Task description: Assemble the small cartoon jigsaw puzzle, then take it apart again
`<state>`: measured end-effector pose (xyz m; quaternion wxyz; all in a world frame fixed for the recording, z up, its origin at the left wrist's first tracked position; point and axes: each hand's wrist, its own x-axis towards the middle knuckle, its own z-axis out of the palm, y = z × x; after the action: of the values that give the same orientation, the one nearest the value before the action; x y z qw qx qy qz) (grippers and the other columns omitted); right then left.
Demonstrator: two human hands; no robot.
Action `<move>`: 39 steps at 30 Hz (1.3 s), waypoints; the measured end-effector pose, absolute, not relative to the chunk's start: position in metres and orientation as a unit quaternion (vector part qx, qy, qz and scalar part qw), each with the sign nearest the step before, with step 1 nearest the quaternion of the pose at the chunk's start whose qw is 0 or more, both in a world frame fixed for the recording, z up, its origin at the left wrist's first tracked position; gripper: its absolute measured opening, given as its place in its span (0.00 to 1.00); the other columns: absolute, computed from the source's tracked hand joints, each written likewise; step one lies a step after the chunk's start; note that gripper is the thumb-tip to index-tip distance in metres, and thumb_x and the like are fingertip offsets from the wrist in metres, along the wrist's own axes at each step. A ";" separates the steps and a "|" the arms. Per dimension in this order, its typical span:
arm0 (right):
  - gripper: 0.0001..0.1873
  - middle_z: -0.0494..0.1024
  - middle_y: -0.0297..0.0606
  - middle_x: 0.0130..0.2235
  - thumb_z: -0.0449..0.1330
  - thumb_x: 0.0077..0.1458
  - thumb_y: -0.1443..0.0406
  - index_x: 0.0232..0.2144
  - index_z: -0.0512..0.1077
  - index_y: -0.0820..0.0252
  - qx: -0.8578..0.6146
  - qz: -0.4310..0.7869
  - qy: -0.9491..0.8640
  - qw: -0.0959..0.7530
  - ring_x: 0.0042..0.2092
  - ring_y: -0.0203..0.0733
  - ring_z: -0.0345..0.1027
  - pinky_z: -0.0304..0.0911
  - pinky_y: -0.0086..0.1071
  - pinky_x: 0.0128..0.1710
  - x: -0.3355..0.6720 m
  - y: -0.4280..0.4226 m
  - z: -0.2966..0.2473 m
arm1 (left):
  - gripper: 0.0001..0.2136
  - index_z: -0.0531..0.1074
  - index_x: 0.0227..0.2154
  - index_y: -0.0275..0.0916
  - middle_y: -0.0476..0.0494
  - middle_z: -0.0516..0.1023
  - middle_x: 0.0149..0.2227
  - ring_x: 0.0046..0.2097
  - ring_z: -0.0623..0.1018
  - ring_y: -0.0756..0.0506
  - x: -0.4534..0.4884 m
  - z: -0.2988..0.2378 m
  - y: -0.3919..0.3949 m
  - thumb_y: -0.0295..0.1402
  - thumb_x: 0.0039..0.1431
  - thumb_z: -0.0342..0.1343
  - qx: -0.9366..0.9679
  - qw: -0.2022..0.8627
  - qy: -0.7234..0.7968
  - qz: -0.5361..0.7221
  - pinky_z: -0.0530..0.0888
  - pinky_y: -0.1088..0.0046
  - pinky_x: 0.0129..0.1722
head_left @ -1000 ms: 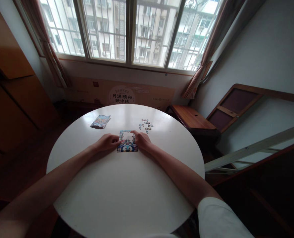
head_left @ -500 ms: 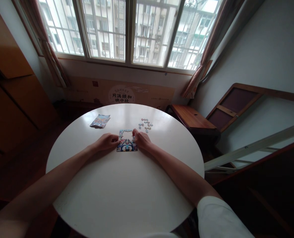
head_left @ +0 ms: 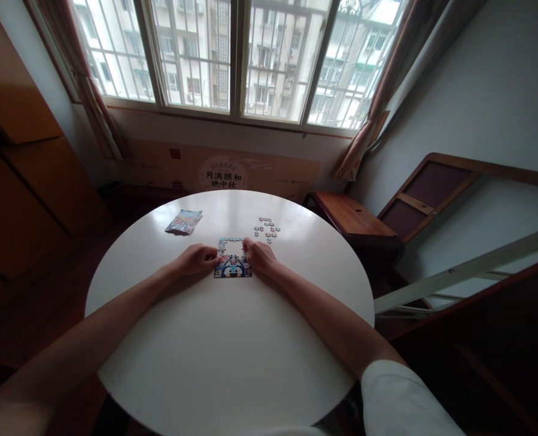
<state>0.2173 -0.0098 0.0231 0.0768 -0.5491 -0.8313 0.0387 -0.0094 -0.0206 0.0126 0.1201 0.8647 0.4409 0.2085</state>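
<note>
A small colourful jigsaw puzzle (head_left: 232, 264) lies on the round white table (head_left: 232, 357), with an unfilled gap in its upper middle. My left hand (head_left: 196, 260) rests curled against the puzzle's left edge. My right hand (head_left: 260, 257) is curled at the right edge, its fingertips pressed on the upper right corner. Whether those fingers pinch a piece is too small to tell. Several loose puzzle pieces (head_left: 266, 229) lie scattered just beyond my right hand.
A small printed packet (head_left: 183, 221) lies at the table's far left. Behind the table are a barred window (head_left: 237, 60) and a cardboard panel with printed characters (head_left: 223, 175). A wooden bench (head_left: 351, 219) stands to the right, wooden cabinets (head_left: 19, 151) to the left.
My right hand's fingertips have shifted slightly along the puzzle's upper right corner. My left hand has stayed where it was.
</note>
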 end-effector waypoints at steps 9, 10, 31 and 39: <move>0.14 0.79 0.40 0.37 0.49 0.56 0.70 0.42 0.70 0.58 -0.543 0.034 -0.835 0.085 0.35 0.41 0.70 0.52 0.29 0.31 0.218 -0.007 0.019 | 0.20 0.64 0.18 0.35 0.54 0.60 0.17 0.22 0.58 0.55 -0.011 0.010 -0.017 0.45 0.59 0.47 0.870 0.102 0.447 0.181 0.52 0.77 0.23; 0.14 0.79 0.40 0.37 0.49 0.56 0.70 0.42 0.70 0.57 -0.541 0.033 -0.836 0.085 0.35 0.42 0.70 0.51 0.29 0.31 0.219 -0.007 0.019 | 0.20 0.64 0.18 0.35 0.54 0.60 0.17 0.22 0.58 0.55 -0.011 0.009 -0.017 0.45 0.59 0.47 0.870 0.099 0.448 0.180 0.52 0.77 0.23; 0.13 0.79 0.39 0.36 0.50 0.55 0.70 0.40 0.70 0.57 -0.542 0.027 -0.835 0.093 0.35 0.41 0.70 0.49 0.29 0.30 0.219 -0.003 0.013 | 0.20 0.66 0.19 0.34 0.54 0.60 0.17 0.22 0.57 0.55 -0.013 0.005 -0.014 0.44 0.58 0.47 0.872 0.105 0.440 0.187 0.52 0.77 0.23; 0.13 0.79 0.40 0.37 0.49 0.56 0.70 0.40 0.70 0.58 -0.544 0.035 -0.834 0.086 0.35 0.41 0.69 0.50 0.29 0.31 0.219 -0.006 0.018 | 0.20 0.65 0.19 0.34 0.54 0.60 0.17 0.22 0.57 0.55 -0.012 0.007 -0.015 0.44 0.58 0.48 0.872 0.099 0.441 0.188 0.52 0.77 0.23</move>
<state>0.2185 -0.0059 0.0176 0.0857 -0.5443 -0.8338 0.0350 -0.0118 -0.0150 0.0066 0.0988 0.8718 0.4414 0.1881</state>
